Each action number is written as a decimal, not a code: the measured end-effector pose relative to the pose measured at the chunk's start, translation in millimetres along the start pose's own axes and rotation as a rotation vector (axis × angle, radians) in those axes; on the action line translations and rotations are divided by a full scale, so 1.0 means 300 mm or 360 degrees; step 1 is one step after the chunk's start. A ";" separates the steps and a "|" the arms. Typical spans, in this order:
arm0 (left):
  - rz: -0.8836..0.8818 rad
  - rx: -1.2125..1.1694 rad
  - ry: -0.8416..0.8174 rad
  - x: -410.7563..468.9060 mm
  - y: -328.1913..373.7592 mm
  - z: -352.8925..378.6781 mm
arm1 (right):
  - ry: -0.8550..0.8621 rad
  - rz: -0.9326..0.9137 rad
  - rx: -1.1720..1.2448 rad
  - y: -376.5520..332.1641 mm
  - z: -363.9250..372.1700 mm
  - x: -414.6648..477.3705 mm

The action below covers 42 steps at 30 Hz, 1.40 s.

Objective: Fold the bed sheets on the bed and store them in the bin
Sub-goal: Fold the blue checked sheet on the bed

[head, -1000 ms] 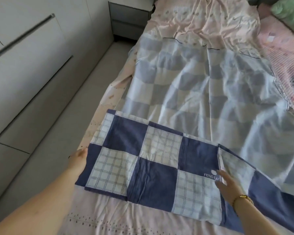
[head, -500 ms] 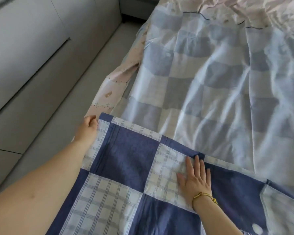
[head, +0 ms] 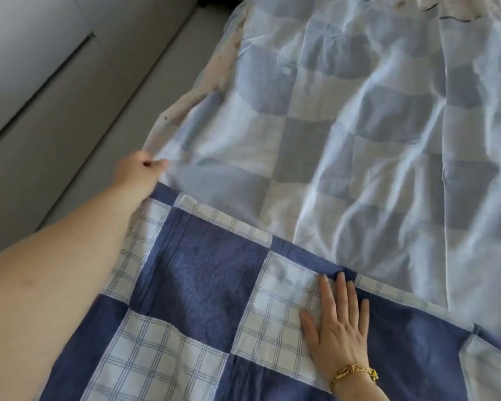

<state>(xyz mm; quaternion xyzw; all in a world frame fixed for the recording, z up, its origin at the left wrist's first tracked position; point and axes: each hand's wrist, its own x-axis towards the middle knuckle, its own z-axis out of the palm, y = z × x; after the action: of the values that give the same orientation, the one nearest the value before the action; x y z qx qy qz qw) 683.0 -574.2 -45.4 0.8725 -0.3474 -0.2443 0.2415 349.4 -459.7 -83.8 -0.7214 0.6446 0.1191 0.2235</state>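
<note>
Left hand [head: 141,172], moved off the folded corner, now pinches the bed sheet [head: 359,125] edge. Right hand [head: 339,322], fingers flat, pins the folded part. Another fold likely begins.

— Where is the left hand [head: 141,172]?
— Far out to the left. The bare arm stretches long from the lower left corner, and the fingers are curled, pinching the edge of the sheet [head: 209,273].
— And the right hand [head: 337,328]?
— Lower right, palm down, fingers straight and slightly spread, pressing flat on the same sheet. Its wrist comes up from the bottom edge.
</note>
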 end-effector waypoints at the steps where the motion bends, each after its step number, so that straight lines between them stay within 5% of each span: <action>1: 0.0002 0.0035 0.0102 0.011 -0.012 -0.033 | 0.0083 -0.0063 -0.0016 0.003 -0.007 0.004; 5: 0.0049 0.0190 0.0145 0.037 -0.047 -0.068 | 0.0194 -0.0196 -0.0117 0.000 -0.009 0.056; 9: -0.0220 -0.0181 0.0163 -0.018 -0.070 -0.013 | -0.0071 -0.0156 -0.0206 0.001 0.036 0.085; 12: -0.0158 -0.0359 0.0171 -0.125 -0.095 -0.057 | -0.0056 -0.0166 -0.0267 -0.003 0.014 0.093; 20: -0.0218 0.0050 -0.0367 -0.409 -0.344 -0.111 | -0.0278 -0.0122 -0.0271 -0.026 -0.069 0.071; 28: -0.0208 0.0106 -0.0160 -0.476 -0.367 -0.173 | 0.0092 -0.0175 -0.0163 -0.067 -0.136 -0.049; 31: -0.0313 0.0089 -0.0050 -0.518 -0.404 -0.194 | 0.0038 -0.0283 -0.0399 -0.076 -0.156 -0.069; 34: -0.0386 0.0251 -0.0055 -0.534 -0.407 -0.188 | -0.0315 -0.0166 -0.0343 -0.035 -0.145 -0.095; 36: -0.0441 0.0385 -0.0053 -0.524 -0.390 -0.180 | -0.0227 -0.0198 -0.0310 -0.014 -0.150 -0.131; 42: 0.0105 0.0379 -0.0015 -0.686 -0.240 -0.063 | -0.0168 0.0042 -0.0120 0.167 -0.186 -0.337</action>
<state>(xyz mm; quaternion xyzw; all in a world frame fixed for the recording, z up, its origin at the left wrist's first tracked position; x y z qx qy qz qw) 597.8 -374.0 -20.3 0.8819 -0.4037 -0.1972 0.1425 279.4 -401.0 2.8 -0.7133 0.6365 0.1842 0.2284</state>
